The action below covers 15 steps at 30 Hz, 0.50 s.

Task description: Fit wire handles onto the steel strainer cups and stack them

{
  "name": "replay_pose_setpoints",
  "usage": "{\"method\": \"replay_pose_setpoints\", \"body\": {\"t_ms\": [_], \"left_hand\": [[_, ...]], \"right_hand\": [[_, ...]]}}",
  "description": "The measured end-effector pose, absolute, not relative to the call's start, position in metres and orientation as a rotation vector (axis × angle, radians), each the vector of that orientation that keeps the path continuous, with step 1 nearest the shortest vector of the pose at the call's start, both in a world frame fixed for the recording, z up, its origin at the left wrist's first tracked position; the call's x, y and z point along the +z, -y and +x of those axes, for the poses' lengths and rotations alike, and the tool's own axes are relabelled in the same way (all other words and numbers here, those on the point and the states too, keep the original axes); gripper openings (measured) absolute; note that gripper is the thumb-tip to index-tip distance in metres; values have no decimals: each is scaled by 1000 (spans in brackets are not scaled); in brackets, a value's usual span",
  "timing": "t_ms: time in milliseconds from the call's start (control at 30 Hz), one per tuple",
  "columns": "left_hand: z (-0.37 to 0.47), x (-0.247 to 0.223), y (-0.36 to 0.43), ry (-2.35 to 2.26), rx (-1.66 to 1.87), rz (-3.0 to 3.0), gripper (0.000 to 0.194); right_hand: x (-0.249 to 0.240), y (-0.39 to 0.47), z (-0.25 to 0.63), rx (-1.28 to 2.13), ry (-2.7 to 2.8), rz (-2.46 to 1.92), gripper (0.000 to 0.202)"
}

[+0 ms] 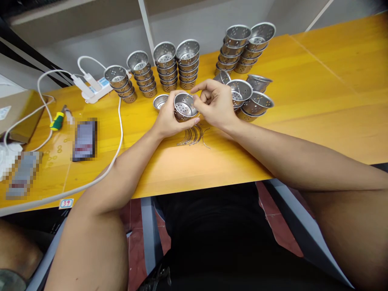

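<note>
A perforated metal cup [184, 106] is held in my left hand [171, 119], its fingers and thumb wrapped round the cup's side, the open mouth facing me. My right hand [216, 103] is at the cup's right rim with thumb and index finger pinched together; what lies between them is too small to make out. Below the cup, several thin curved metal wires [190, 135] lie on the table. Just behind my left hand stands a smaller metal cup [160, 101]. Loose perforated cups [257, 103] cluster to the right of my right hand, some tipped over.
Stacks of perforated cups [165, 56] line the table's [318, 101] back, with taller stacks [238, 36] at back right. To the left are a power strip [98, 91], a white cable [121, 125], a green-yellow screwdriver [57, 121], two blurred phone-like objects and a cardboard box [26, 115].
</note>
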<state>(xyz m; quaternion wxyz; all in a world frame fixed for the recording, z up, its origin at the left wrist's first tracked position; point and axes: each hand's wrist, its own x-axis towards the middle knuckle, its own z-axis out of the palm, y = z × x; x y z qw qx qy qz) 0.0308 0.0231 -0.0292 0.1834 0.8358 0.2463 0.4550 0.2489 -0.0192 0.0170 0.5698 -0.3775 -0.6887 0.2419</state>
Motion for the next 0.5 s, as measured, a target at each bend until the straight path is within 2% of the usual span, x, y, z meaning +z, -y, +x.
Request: {"method": "replay_pose_setpoints", "body": {"t_ms": [167,300,500], "left_hand": [[30,-28,-24,-691,1280,2267,89],[29,-28,-27,-643,1295,2235,81],[30,-28,-27,-610,1292,2289,90]], "right_hand": [[35,28,251,781,1692,-767,71],[44,31,254,940,1739,-750,78],[38,24,253,1000,1686,-766,85]]}}
